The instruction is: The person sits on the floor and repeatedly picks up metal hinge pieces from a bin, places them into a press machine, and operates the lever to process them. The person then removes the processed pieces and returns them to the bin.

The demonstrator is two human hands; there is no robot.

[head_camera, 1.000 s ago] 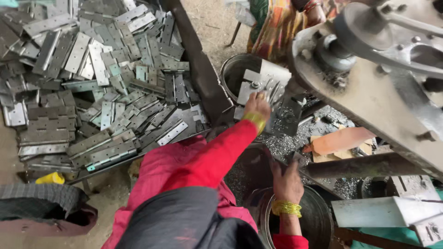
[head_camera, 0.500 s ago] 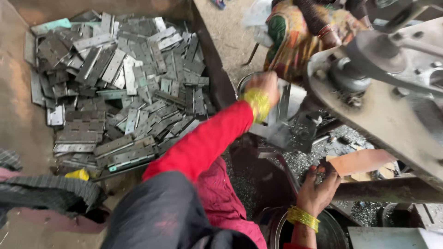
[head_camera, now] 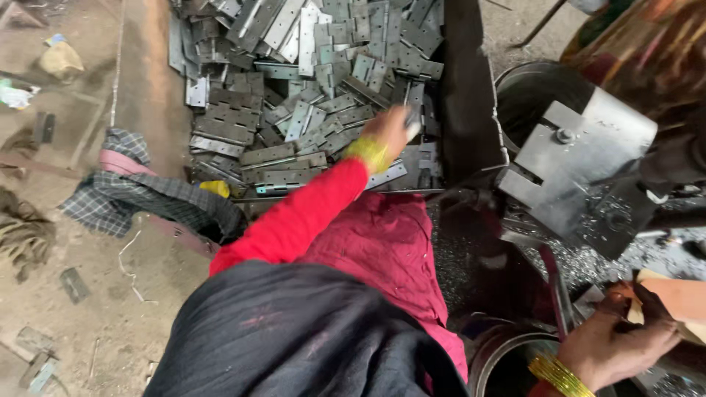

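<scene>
A: Dozens of grey metal hinge plates [head_camera: 309, 81] lie heaped in the tray at the top of the head view, far too many and too overlapped for us to count them singly.

B: We agree. Going from the left, we first see one checked cloth [head_camera: 140, 192] on the floor, then one small yellow object [head_camera: 215, 188] just beside the pile's near edge.

A: Then our left hand [head_camera: 388, 132], with its red sleeve and a yellow bangle, reaches onto the pile. Its fingers [head_camera: 407, 125] curl down over a plate, but motion blur hides the tips, so we cannot tell whether they already pinch it.

B: We judge those plates stiff, thin and sharp-edged, each one light though the heap is heavy. They look bare and a little slippery, and they would not bend or break. We would take one by its two long edges, or slide it off the heap by a free end.

A: Further right stands one dark round bucket [head_camera: 526, 92], and beside it the grey steel guard [head_camera: 581, 154] of a machine, with metal chips scattered beneath.

B: Last, at the lower right, our right hand [head_camera: 614, 345], also bangled, has its fingers [head_camera: 654, 312] bent around the edge of one pale orange flat piece [head_camera: 680, 298].
</scene>
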